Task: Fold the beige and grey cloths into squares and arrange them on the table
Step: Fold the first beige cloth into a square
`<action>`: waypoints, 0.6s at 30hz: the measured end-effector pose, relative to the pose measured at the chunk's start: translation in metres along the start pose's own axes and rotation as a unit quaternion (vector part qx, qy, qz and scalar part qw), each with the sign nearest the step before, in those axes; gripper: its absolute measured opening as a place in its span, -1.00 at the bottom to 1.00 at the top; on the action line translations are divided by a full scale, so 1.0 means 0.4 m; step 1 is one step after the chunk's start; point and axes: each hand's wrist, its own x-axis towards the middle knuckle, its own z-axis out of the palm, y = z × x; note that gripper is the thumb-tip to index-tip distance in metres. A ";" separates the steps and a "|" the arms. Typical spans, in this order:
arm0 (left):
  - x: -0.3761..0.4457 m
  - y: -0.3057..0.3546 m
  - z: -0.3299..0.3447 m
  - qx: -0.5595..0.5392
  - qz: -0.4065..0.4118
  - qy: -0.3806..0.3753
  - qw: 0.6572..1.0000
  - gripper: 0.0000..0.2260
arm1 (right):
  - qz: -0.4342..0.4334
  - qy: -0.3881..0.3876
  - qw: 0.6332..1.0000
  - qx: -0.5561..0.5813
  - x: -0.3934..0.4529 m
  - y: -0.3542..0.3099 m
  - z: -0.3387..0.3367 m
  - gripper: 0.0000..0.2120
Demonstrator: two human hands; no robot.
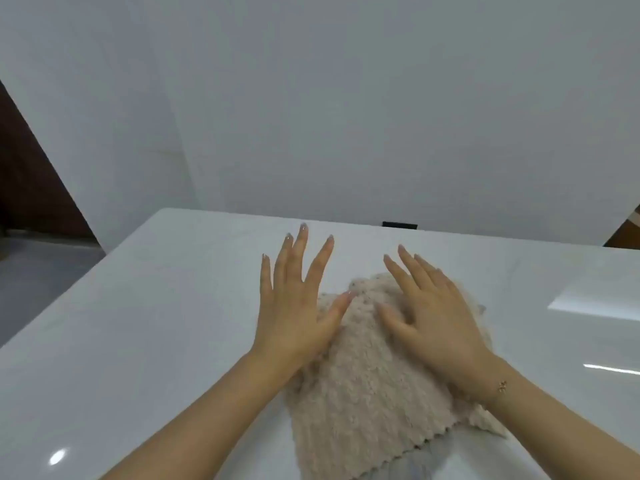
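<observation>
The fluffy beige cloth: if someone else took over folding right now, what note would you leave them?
Left hand: open, fingers straight, its thumb side on the fluffy beige cloth.
Right hand: open, flat on that cloth.
The cloth lies in layers on the glossy white table, edges not yet lined up.
A pale grey cloth peeks out beneath its near edge.
Left: square up the beige cloth, fold the grey one, arrange both.

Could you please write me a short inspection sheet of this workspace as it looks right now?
Surface: white glossy table, glare patches.
Job's things: beige cloth lies folded; a grey cloth edge peeks out beneath it.
Clutter: small dark object at the far table edge, unclear what.
Grips: left hand and right hand flat, fingers straight, over the beige cloth.
Cables: nothing seen.
Surroundings: white wall; bracelet on right wrist.
</observation>
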 end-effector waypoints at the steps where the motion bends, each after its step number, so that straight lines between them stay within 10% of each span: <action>1: -0.033 0.007 0.016 -0.025 -0.011 -0.015 1.000 -0.37 | 0.000 0.009 1.000 0.008 -0.019 0.005 0.015 -0.39; 18: -0.184 0.049 0.167 -0.162 -0.069 -0.130 0.976 -0.52 | 0.001 0.060 0.998 0.009 -0.072 0.107 0.138 -0.38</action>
